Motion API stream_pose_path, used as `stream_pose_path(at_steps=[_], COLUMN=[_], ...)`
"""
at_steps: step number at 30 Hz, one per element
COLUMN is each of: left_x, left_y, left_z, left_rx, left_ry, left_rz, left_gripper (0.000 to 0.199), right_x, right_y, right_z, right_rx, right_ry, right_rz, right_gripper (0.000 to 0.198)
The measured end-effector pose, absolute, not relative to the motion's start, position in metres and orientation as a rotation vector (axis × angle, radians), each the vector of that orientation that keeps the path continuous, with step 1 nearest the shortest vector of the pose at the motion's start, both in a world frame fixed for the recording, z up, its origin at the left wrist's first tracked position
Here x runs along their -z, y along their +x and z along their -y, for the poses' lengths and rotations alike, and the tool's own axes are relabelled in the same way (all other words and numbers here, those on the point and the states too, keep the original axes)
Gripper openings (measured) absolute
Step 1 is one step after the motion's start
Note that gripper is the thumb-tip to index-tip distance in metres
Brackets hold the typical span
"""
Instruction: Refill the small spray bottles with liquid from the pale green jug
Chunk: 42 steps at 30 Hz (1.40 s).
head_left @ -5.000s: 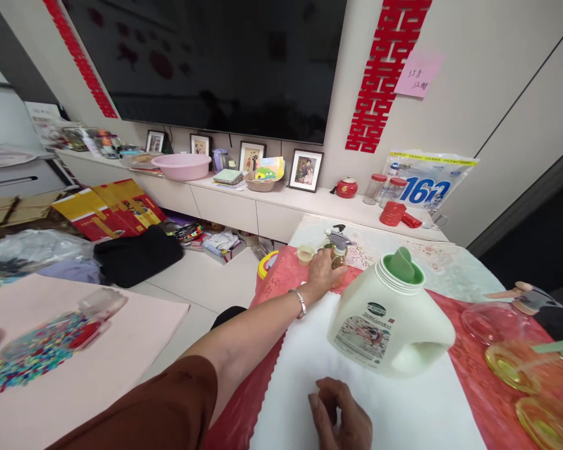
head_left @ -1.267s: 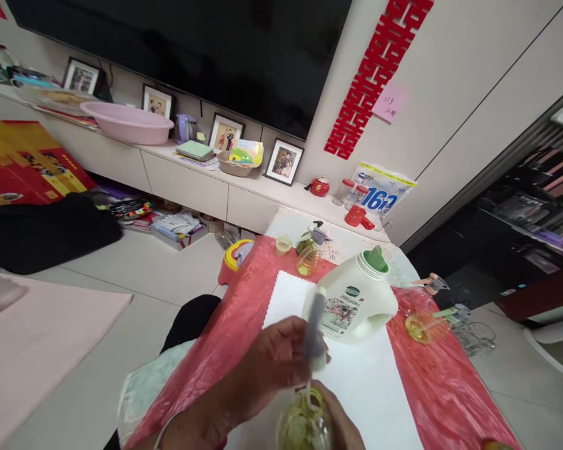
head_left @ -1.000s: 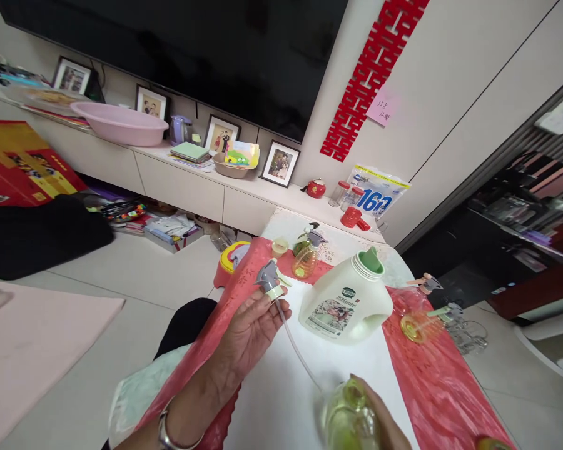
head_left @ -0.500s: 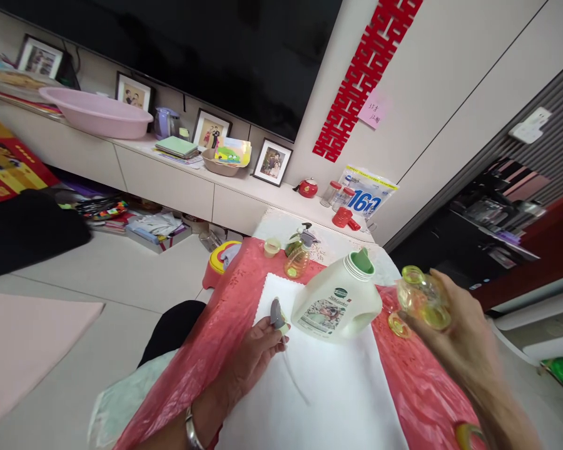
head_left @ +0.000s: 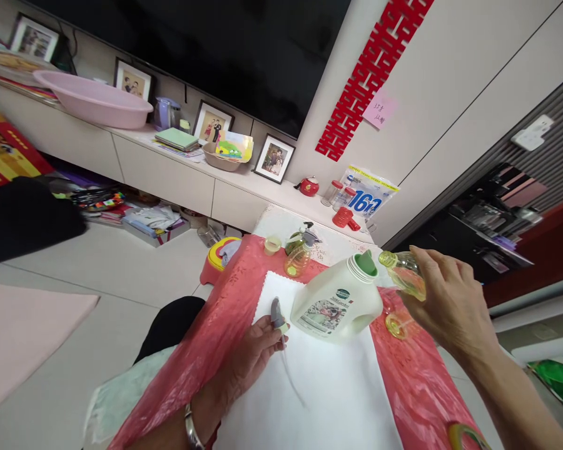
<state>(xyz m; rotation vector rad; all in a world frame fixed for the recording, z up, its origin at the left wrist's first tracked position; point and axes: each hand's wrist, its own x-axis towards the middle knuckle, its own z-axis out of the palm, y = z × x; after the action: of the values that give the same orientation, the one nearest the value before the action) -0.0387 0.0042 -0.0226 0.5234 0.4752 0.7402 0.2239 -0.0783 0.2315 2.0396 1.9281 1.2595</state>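
- Clamping a yellow-tinted bottle (head_left: 407, 275), tipped leftward, in the right hand (head_left: 450, 297), just right of a pale plastic jug (head_left: 335, 306).
- Pinching a grey sprayer head (head_left: 276, 314) in the left hand (head_left: 256, 347), left of the jug.

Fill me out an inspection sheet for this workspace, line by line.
Surface: white sheet with a scalloped edge, laid over a red plastic tablecloth.
Job's things: grey spray head with a trailing tube; yellow bottle, tilted, without a head; pale green jug, upright, with a green spout in its neck.
Clutter: small cup and a headed spray bottle behind the sheet.
Hands: left hand grips the grey spray head; right hand grips the yellow bottle beside the green spout.
Cables: dark cord under the television.
Surroundings: pink basin on the low cabinet; red-and-yellow stool left of the table.
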Motion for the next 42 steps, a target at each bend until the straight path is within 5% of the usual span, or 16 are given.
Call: stream_pose_path(at_steps=[30, 42], left_x=[0.026, 0.024], left_y=[-0.039, -0.039], left_z=[-0.004, -0.004], left_rx=[-0.739, -0.75], left_ry=[0.529, 0.532], left_rz=[-0.429, -0.43], left_gripper=[0.036, 0.036], right_x=[-0.255, -0.26], right_y=[0.204, 0.206], right_z=[0.064, 0.064], right_rx=[-1.348, -1.389], right_ry=[1.848, 1.775], right_rz=[-1.753, -1.796], right_gripper=[0.065, 0.052])
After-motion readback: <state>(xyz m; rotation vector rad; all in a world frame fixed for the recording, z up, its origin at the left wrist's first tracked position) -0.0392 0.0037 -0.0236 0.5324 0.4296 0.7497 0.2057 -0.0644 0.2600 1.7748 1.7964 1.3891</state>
